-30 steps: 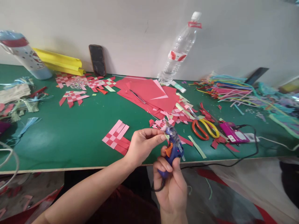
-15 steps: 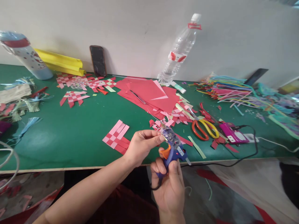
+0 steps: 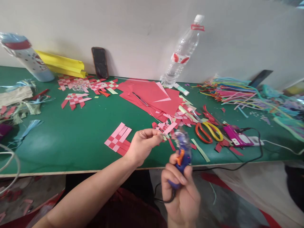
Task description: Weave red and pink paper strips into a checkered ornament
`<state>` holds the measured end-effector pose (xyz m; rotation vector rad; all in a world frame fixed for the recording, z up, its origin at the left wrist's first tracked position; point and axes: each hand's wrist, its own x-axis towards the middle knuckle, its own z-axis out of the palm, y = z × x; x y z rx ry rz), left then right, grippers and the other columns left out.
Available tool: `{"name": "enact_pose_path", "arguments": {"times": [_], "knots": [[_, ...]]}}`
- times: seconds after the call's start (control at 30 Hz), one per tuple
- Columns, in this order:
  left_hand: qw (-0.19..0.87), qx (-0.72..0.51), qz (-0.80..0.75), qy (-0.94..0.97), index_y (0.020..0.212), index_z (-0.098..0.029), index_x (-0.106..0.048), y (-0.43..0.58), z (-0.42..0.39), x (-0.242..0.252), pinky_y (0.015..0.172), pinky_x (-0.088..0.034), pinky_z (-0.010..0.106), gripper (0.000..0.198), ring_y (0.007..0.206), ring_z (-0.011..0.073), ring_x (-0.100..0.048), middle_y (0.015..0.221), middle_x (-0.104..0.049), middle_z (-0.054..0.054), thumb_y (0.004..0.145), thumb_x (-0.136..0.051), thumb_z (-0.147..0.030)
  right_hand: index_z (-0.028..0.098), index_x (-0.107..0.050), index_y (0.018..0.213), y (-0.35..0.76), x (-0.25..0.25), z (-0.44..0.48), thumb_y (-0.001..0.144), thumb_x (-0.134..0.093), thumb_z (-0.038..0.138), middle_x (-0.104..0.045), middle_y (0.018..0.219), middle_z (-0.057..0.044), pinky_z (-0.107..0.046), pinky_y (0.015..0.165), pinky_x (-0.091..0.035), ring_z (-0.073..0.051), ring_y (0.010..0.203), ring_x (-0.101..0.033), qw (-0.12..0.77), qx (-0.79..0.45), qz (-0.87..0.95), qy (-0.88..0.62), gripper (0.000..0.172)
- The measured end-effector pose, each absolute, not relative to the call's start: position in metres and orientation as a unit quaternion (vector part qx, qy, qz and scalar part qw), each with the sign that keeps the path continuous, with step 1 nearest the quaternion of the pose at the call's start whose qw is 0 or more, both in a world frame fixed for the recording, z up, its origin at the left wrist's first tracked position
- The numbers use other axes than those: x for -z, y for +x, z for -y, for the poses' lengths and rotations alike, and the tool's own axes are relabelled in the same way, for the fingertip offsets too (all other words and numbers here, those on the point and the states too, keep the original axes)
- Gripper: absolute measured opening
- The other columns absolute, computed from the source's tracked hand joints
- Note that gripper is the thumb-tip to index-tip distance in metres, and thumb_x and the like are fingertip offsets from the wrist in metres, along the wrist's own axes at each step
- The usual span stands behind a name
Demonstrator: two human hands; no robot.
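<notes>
My right hand [image 3: 181,193] is wrapped round the handle of a blue hot glue gun [image 3: 182,151] with an orange trigger, held upright over the table's front edge and blurred by motion. My left hand [image 3: 143,146] pinches a small pale paper piece [image 3: 164,136] just left of the gun's tip. A woven red and pink paper mat [image 3: 118,141] lies on the green table [image 3: 78,133] just left of my left hand.
Red paper sheets [image 3: 154,95], cut scraps, orange-yellow scissors [image 3: 209,130] and a pink device [image 3: 235,135] with a black cord lie behind my hands. A tilted plastic bottle [image 3: 182,50], a phone [image 3: 100,62], yellow paper [image 3: 61,65] and coloured strips [image 3: 232,91] line the wall.
My right hand has swung the glue gun to the right and upright, away from the paper piece. My left hand stays pinched on the piece and has shifted slightly up.
</notes>
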<state>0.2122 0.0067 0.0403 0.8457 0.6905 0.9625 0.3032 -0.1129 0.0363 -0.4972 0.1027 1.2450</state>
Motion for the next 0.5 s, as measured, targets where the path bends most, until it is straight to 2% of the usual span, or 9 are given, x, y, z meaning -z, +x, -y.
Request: {"name": "enact_pose_path", "arguments": {"times": [0.13, 0.37, 0.5], "knots": [[0.753, -0.412, -0.324, 0.397, 0.072, -0.015, -0.07, 0.21, -0.011, -0.037, 0.06, -0.041, 0.019, 0.014, 0.06, 0.0062, -0.052, 0.072, -0.067, 0.0, 0.073, -0.075, -0.028, 0.016, -0.058, 0.113, 0.325, -0.045, 0.118, 0.073, -0.078, 0.011, -0.065, 0.091, 0.002, -0.01, 0.051, -0.05, 0.002, 0.052, -0.05, 0.843, -0.501, -0.035, -0.19, 0.045], [0.735, -0.377, -0.316, 0.468, 0.075, -0.014, -0.065, 0.216, -0.013, -0.042, 0.062, -0.043, 0.021, 0.018, 0.062, 0.0073, -0.053, 0.071, -0.066, 0.0, 0.073, -0.076, -0.029, 0.013, -0.055, 0.114, 0.372, -0.037, 0.135, 0.074, -0.075, 0.011, -0.065, 0.091, 0.002, -0.01, 0.054, -0.052, 0.001, 0.055, -0.051, 0.883, -0.407, -0.029, -0.232, 0.044], [0.741, -0.354, -0.307, 0.481, 0.082, -0.018, -0.05, 0.227, -0.016, -0.043, 0.067, -0.044, 0.024, 0.03, 0.065, 0.0099, -0.059, 0.069, -0.066, -0.002, 0.071, -0.078, -0.024, 0.012, -0.06, 0.111, 0.39, -0.033, 0.154, 0.074, -0.075, 0.012, -0.064, 0.094, 0.0, -0.01, 0.054, -0.05, 0.001, 0.056, -0.047, 0.888, -0.356, -0.014, -0.29, 0.04]]}}
